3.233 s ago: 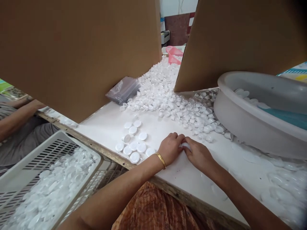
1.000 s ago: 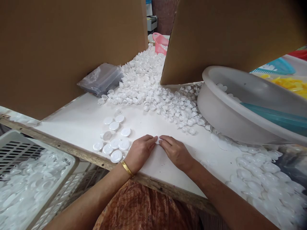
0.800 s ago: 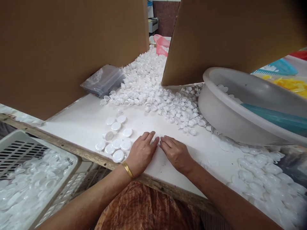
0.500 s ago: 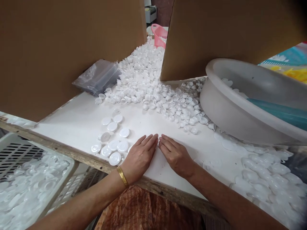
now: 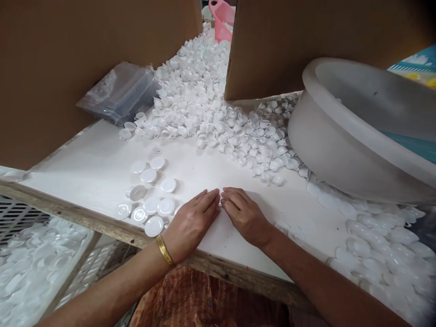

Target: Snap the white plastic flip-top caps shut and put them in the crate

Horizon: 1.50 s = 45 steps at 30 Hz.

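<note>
My left hand (image 5: 195, 218) and right hand (image 5: 245, 215) low over white desk (image 5: 231, 250), fingertips almost meeting. Fingers of each hand lie together; sliver of white piece (image 5: 220, 197) shows between tips, mostly hidden; cannot tell if either hand is clamped on it. Gold bracelet (image 5: 165, 250) on my left wrist. White discs (image 5: 166, 206) in loose cluster just left of left hand. Heap of small white cups (image 5: 200, 95) beyond hands, reaching grey basin (image 5: 340, 145) at right.

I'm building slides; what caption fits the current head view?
Left hand and right hand nearly meet over a white table, near white discs and a heap of small cups.
</note>
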Each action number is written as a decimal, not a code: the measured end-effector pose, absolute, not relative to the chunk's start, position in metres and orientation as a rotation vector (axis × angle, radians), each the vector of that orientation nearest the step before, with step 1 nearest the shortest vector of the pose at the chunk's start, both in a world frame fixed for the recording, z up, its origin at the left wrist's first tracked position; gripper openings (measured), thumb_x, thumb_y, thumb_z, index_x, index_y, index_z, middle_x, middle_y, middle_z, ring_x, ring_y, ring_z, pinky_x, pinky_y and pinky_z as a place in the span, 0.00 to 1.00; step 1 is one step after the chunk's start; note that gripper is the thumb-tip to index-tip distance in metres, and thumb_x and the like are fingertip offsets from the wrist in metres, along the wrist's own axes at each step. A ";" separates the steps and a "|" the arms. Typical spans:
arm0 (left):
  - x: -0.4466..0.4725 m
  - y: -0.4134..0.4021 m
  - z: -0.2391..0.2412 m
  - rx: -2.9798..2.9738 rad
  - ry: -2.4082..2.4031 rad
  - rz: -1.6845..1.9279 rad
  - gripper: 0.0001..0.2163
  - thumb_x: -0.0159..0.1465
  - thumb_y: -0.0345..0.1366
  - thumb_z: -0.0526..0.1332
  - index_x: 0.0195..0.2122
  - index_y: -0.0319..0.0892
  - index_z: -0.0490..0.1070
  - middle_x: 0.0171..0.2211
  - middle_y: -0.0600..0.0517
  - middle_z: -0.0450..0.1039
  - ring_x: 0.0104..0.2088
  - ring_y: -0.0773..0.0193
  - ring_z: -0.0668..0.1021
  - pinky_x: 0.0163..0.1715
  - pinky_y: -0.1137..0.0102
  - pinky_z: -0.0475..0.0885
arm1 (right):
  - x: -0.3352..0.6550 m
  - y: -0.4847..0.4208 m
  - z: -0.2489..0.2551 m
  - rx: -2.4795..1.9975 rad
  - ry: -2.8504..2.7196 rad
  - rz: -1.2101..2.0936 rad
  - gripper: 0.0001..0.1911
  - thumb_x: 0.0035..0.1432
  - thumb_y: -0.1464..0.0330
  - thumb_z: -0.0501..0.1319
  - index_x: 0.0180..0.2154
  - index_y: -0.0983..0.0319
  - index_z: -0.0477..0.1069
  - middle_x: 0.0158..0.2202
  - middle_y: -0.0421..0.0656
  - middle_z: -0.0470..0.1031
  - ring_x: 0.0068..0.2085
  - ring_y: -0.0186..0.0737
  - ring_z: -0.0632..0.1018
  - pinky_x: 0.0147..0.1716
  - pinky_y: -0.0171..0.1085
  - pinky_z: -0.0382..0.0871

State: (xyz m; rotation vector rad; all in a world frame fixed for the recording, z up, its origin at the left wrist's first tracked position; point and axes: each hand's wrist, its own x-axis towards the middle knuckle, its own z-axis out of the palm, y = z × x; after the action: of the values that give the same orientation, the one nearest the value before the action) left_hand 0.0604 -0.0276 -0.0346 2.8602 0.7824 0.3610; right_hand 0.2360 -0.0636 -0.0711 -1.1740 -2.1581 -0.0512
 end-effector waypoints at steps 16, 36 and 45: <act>0.069 -0.041 -0.038 2.964 0.797 0.315 0.14 0.61 0.23 0.50 0.46 0.27 0.67 0.51 0.34 0.66 0.57 0.52 0.65 0.58 0.52 0.60 | 0.235 -0.081 -0.071 -1.194 -2.194 -0.130 0.11 0.58 0.80 0.53 0.39 0.74 0.72 0.44 0.57 0.74 0.55 0.48 0.68 0.52 0.41 0.69; -0.051 0.030 -0.026 2.408 1.541 0.263 0.19 0.67 0.43 0.44 0.56 0.50 0.61 0.55 0.47 0.63 0.54 0.57 0.63 0.51 0.53 0.62 | 0.158 -0.054 -0.063 -1.280 -2.322 0.361 0.55 0.41 0.55 0.68 0.63 0.59 0.39 0.64 0.56 0.43 0.62 0.57 0.53 0.54 0.55 0.57; -0.040 0.089 -0.023 2.286 1.762 0.359 0.19 0.61 0.38 0.55 0.54 0.45 0.65 0.45 0.46 0.68 0.46 0.57 0.69 0.48 0.62 0.63 | 0.149 -0.050 -0.067 -1.205 -2.352 0.353 0.52 0.45 0.51 0.64 0.63 0.64 0.41 0.64 0.58 0.43 0.63 0.54 0.50 0.57 0.55 0.52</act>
State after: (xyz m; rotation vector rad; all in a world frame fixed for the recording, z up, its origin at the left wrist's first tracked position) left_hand -0.0398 0.0889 -0.0232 2.2864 1.7616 0.3587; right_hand 0.1487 -0.0500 -0.0665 -1.2053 -2.3521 0.3533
